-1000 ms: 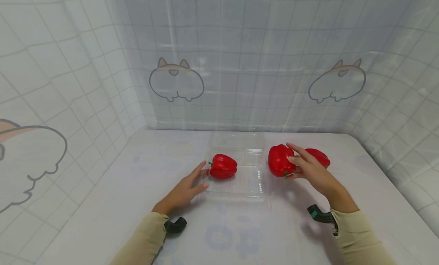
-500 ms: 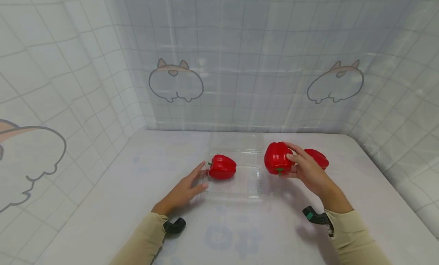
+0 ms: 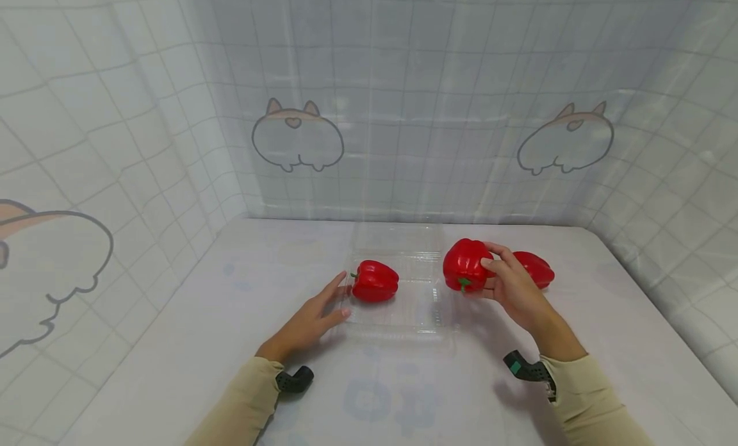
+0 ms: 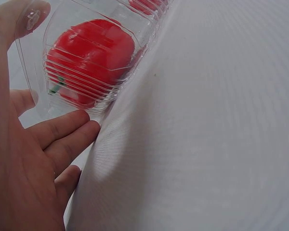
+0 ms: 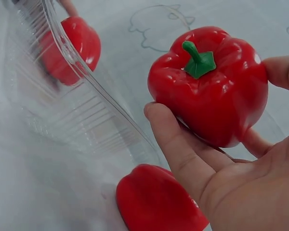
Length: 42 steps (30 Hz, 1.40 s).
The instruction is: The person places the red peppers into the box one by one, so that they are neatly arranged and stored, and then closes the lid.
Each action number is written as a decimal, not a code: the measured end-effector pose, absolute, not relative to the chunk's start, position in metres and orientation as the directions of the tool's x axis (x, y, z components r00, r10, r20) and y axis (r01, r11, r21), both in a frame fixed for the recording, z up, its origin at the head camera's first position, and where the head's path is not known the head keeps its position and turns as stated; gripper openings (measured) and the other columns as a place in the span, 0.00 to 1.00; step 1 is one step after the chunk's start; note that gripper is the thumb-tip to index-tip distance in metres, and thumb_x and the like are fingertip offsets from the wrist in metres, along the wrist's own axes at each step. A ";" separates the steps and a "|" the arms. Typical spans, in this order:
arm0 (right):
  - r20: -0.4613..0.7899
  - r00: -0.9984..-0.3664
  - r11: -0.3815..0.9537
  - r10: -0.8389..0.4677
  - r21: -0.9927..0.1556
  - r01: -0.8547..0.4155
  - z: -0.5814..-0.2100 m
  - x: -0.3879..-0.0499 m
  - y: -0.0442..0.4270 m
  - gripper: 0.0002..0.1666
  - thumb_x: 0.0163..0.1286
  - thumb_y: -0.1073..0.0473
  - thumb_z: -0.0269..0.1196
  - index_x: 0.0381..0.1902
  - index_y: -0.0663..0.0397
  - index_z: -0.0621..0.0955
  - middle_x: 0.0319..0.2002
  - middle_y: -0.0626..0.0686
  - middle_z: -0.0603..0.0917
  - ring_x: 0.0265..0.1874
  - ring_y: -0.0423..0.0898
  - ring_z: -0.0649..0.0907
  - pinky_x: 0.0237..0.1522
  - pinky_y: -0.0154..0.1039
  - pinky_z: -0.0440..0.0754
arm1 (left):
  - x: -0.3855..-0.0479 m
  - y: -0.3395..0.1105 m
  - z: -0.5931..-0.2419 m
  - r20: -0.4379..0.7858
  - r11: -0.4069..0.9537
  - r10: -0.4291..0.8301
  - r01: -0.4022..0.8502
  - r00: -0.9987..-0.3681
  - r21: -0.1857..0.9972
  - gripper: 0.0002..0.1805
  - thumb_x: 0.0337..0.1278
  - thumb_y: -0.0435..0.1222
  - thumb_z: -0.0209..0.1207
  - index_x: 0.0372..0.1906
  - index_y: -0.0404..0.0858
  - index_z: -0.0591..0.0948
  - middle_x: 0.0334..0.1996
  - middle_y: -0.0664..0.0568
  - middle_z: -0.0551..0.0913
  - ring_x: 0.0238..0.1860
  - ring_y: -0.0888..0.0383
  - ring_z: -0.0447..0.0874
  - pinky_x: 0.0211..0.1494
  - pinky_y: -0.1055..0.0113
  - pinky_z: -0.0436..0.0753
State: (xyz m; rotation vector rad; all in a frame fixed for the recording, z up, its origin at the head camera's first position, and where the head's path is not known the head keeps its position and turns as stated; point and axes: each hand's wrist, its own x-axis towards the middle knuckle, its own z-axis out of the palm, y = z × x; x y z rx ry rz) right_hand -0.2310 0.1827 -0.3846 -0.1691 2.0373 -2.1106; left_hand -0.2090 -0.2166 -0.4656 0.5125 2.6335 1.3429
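A red bell pepper [image 3: 468, 265] with a green stem is held off the table by my right hand [image 3: 516, 292], its thumb and fingers around the sides. In the right wrist view the held bell pepper [image 5: 209, 86] shows its stem end. My left hand [image 3: 308, 321] rests against the left side of a clear plastic container [image 3: 412, 305], fingers spread and fairly straight. Inside the container's left part lies another red bell pepper [image 3: 375, 281], stem to the left. In the left wrist view, fingertips [image 4: 89, 126] touch the ribbed container wall.
A third red bell pepper [image 3: 535, 269] lies on the table right of my right hand, partly hidden behind it. The container's clear lid [image 3: 396, 236] lies open toward the back. Wrinkled tiled-pattern sheeting [image 3: 432, 145] rises behind the white table [image 3: 242, 286].
My right hand has moved a little left, toward the container, with the bell pepper, and the stem has swung to the left. The left hand stays in place.
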 end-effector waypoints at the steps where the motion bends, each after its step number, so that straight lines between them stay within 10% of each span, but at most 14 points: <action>1: -0.060 -0.972 -0.026 -0.225 -0.997 0.067 -0.385 -0.231 0.182 0.42 0.75 0.55 0.58 0.77 0.54 0.50 0.72 0.63 0.60 0.53 0.48 0.81 0.50 0.47 0.84 | -0.209 -0.217 -0.466 0.029 0.544 0.360 0.235 -0.932 0.806 0.44 0.69 0.51 0.58 0.81 0.57 0.48 0.73 0.54 0.67 0.75 0.50 0.61 0.70 0.35 0.61; 42: -0.042 -0.956 -0.036 -0.291 -0.998 0.055 -0.392 -0.250 0.161 0.42 0.70 0.57 0.65 0.73 0.52 0.55 0.69 0.60 0.63 0.66 0.59 0.68 0.57 0.48 0.81 | -0.209 -0.219 -0.470 0.037 0.535 0.366 0.243 -0.930 0.809 0.43 0.70 0.51 0.57 0.81 0.58 0.47 0.74 0.53 0.66 0.75 0.48 0.60 0.69 0.35 0.64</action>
